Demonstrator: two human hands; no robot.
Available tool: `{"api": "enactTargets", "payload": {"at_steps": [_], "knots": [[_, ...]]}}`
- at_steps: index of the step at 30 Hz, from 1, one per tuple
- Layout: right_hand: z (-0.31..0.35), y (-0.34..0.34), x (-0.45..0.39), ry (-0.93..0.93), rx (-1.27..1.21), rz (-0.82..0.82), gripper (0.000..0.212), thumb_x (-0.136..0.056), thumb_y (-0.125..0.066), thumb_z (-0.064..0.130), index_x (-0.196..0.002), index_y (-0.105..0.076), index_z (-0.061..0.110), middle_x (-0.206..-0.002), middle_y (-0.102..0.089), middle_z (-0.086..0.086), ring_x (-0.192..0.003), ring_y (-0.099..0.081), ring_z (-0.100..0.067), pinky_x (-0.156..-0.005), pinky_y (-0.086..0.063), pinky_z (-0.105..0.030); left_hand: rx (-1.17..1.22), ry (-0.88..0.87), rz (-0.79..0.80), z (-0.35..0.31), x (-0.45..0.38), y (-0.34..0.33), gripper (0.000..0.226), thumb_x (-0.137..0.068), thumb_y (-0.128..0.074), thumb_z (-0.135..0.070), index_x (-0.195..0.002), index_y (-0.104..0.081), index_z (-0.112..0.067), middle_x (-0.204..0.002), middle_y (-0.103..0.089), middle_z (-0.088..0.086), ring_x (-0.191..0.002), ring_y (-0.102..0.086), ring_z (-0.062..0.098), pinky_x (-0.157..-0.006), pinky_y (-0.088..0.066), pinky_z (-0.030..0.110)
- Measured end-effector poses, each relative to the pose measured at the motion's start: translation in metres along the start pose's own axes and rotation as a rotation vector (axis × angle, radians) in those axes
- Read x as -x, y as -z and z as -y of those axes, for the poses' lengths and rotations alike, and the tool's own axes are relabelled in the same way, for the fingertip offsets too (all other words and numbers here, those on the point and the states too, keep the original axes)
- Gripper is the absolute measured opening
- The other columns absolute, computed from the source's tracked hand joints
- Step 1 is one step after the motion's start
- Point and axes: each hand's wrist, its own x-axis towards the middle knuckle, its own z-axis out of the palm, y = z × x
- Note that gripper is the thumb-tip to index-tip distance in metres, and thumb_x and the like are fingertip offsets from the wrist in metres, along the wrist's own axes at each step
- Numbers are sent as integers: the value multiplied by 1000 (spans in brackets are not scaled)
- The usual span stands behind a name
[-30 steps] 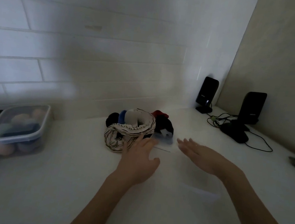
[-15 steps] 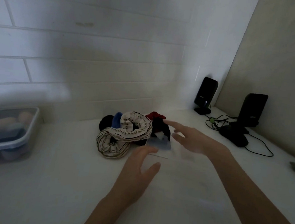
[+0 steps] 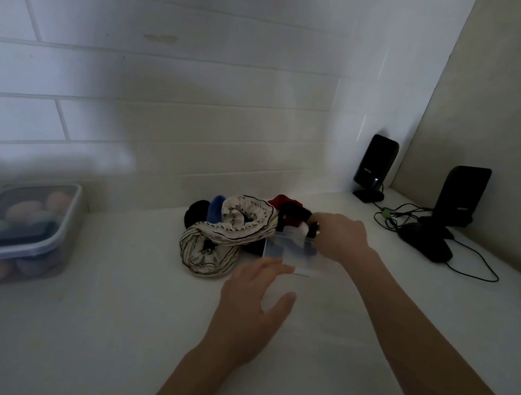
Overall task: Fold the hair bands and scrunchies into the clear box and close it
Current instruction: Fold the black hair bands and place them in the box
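1. The clear box (image 3: 291, 253) sits on the white counter (image 3: 108, 326) near the middle, just in front of and to the right of the pile of hair bands (image 3: 233, 226). Its walls are hard to trace in the dim light, and I cannot tell its long axis for sure; the near edge runs roughly left to right.
2. The pile lies against the tiled wall (image 3: 167, 89). A striped cream scrunchie (image 3: 211, 250) is twisted into 2 loops, its length running from front-left to back-right. Black, blue and red bands lie behind it.
3. The right hand (image 3: 342, 236) is at the far right edge of the box, fingers curled together on a dark band (image 3: 312, 232) there.
4. The left hand (image 3: 253, 310) hovers just before the box's near edge, fingers spread apart, holding nothing.
5. A lidded plastic tub (image 3: 18, 231) stands well apart at the left edge.
6. 2 black speakers (image 3: 375, 165) and their cables (image 3: 393, 212) occupy the back right corner.
7. Bare counter lies open in front of the box and between the pile and the tub.
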Motion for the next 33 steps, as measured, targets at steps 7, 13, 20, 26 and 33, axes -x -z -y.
{"api": "enactTargets", "payload": {"at_steps": [7,13,20,26,33], "knots": [[-12,35,6,26,-397,-597,31,-84,-54,10,-109,-65,24,-104,-73,-2,-101,-64,-25,-73,-51,-35,-31,15,22,-4,-9,8,52,-69,-30,-69,-111,-53,-48,-116,-45,-35,-121,-33,5,-107,-25,41],[-15,65,26,206,-537,-508,11,-83,-66,22,-93,-70,26,-88,-69,2,-84,-63,-16,-71,-50,-33,83,-108,-173,-21,-43,27,53,-73,-45,-60,-120,-52,-36,-112,-50,-22,-110,-38,-8,-97,-36,28],[-18,70,37,267,-896,-170,7,-88,-63,23,-85,-59,18,-101,-63,2,-97,-63,-15,-72,-47,-19,578,15,-94,-50,-103,23,59,-79,-71,-30,-126,-37,-36,-135,-40,-5,-114,-54,12,-87,-54,32],[-21,55,38,190,-1319,136,7,-92,-57,15,-88,-62,14,-87,-68,-1,-90,-68,-21,-78,-57,-39,711,179,108,-27,-122,5,48,-83,-66,-28,-127,-49,-17,-115,-65,1,-105,-64,21,-96,-49,44],[-10,52,32,205,-1298,74,18,-90,-60,10,-106,-68,9,-106,-70,-10,-94,-69,-22,-81,-58,-29,779,170,167,-21,-114,9,14,-88,-59,-22,-101,-62,-28,-106,-70,1,-98,-68,14,-87,-54,27]]}}
